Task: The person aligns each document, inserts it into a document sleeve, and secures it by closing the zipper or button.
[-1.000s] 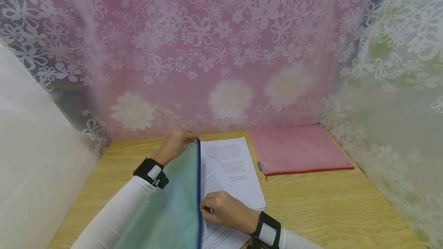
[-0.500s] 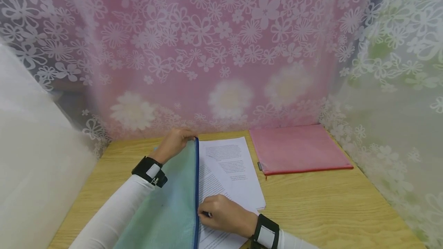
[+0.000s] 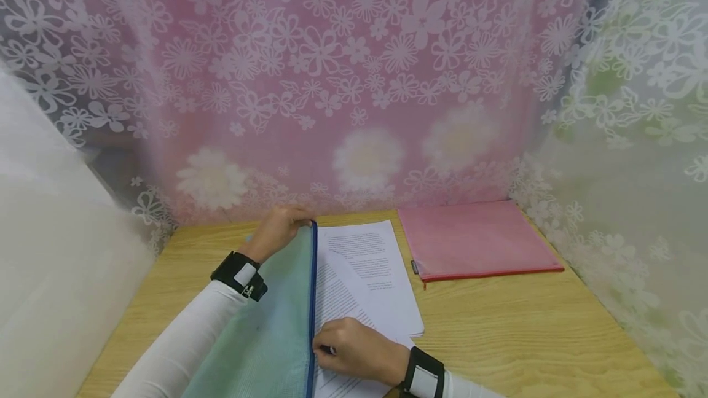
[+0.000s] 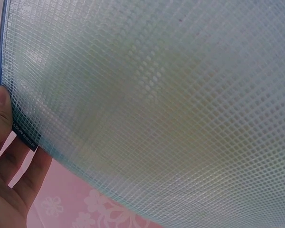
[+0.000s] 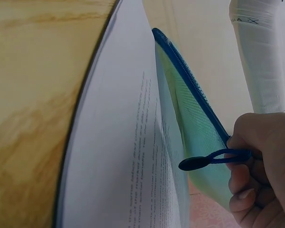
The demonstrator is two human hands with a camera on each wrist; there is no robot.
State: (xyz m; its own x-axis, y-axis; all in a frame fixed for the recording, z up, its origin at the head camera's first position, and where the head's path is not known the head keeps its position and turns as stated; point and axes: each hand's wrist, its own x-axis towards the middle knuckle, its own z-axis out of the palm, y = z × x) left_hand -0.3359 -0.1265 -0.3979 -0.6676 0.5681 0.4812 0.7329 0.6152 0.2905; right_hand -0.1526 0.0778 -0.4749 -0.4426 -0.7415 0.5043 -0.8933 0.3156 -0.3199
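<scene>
A pale green mesh zip pouch [image 3: 262, 330] with a blue zipper [image 3: 313, 281] along its right edge is held up off the table. My left hand [image 3: 276, 233] pinches its far corner, thumb on the mesh beside a small dark label [image 4: 24, 136] in the left wrist view. Lower down the same edge, my right hand [image 3: 362, 350] grips the zipper with curled fingers. A blue cord pull with a dark oval end [image 5: 194, 163] sticks out from those fingers in the right wrist view. Printed sheets [image 3: 370, 257] lie just right of the zipper, partly behind the pouch and right hand.
A pink mesh pouch [image 3: 481, 241] with a red zipper lies flat at the back right of the wooden table [image 3: 531, 324]. Flower-patterned curtains [image 3: 354, 78] hang close behind the table and along its sides.
My right hand has slid a little toward me along the zipper. The zipper edge has shifted slightly left, while the left hand keeps its hold on the far corner almost unmoved.
</scene>
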